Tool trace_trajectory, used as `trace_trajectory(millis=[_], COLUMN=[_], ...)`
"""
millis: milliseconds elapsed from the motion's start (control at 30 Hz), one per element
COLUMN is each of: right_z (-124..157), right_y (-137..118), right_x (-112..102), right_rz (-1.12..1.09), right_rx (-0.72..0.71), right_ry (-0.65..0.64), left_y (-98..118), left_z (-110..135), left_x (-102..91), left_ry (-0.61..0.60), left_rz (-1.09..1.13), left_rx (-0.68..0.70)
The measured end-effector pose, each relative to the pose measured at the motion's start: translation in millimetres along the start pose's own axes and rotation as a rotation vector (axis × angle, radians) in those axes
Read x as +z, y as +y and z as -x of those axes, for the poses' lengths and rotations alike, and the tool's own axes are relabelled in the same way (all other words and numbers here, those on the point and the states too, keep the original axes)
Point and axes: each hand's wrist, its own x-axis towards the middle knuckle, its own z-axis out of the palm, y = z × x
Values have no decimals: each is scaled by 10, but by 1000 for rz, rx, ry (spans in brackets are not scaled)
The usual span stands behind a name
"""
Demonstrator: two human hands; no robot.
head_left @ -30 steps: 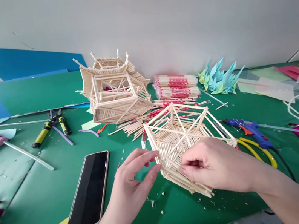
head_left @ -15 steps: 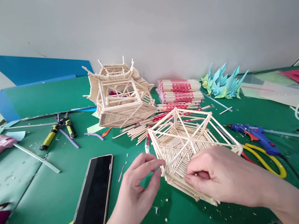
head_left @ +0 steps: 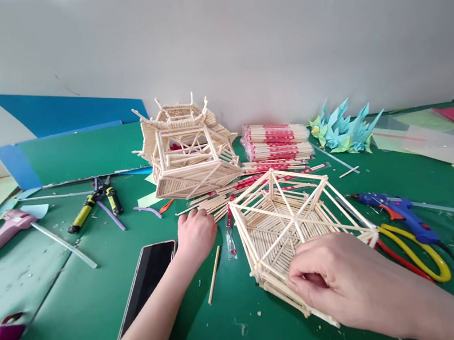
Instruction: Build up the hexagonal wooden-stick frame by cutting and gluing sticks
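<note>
My right hand (head_left: 337, 282) is closed in a pinch on the near edge of a many-sided wooden stick frame (head_left: 293, 217), which has a slatted floor and crossing sticks on top. My left hand (head_left: 197, 233) rests at the near left end of a pile of loose wooden sticks (head_left: 215, 204), its fingers curled down. Its fingertips are hidden, so whatever they grip does not show. A single short stick (head_left: 214, 275) lies on the green table just below that hand. Behind the pile stands a tiered stick building model (head_left: 189, 153).
A phone (head_left: 152, 278) lies under my left forearm. Packed stick bundles (head_left: 277, 141) and blue folded-paper shapes (head_left: 346, 127) stand at the back. To the right are a blue glue gun (head_left: 395, 211) and yellow-handled pliers (head_left: 419, 254); leftward, cutters (head_left: 94, 207) and a pink glue gun (head_left: 5, 233).
My left hand has left the frame's left corner and moved up and left to the stick pile. A short stick now shows on the table. My right hand stays on the frame.
</note>
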Motion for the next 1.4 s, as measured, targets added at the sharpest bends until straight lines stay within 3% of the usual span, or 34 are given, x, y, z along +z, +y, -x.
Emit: trace_trajectory(millis=[133, 233, 367, 467, 567, 633, 700, 800, 933, 1100, 1267, 1400], right_z=[7, 15, 4, -16, -12, 8, 35, 64, 69, 105, 226, 304], right_y=[12, 12, 19, 23, 12, 4, 5, 32, 82, 97, 72, 169], right_x=[-5, -12, -14, -5, 5, 3, -9, -45, -93, -96, -65, -87], right_rz=[2, 3, 23, 35, 38, 15, -36, -217, -440, -439, -338, -349], right_rx=[-9, -1, -2, -11, -16, -20, -19, 18, 63, 45, -14, 26], right_ry=[18, 12, 2, -10, 0, 13, 15, -19, -48, -52, 119, 251], left_y=[64, -13, -207, -238, -47, 180, 429, 743, 961, 1016, 1016, 1015], left_z=[-15, 54, 280, 545, 847, 1028, 1164, 1276, 1315, 1336, 1338, 1325], left_x=[-31, -113, -312, -462, -544, -565, -579, -604, -595, -491, -430, -397], left_ry=[-53, -66, -13, -2, -29, -108, -187, -286, -322, -276, -230, -197], left_rz=[3, 65, 247, 490, 779, 1365, 1719, 1965, 2080, 2152, 2135, 2095], left_rx=[-2, -26, -71, -65, -45, -169, -270, -395, -436, -412, -457, -472])
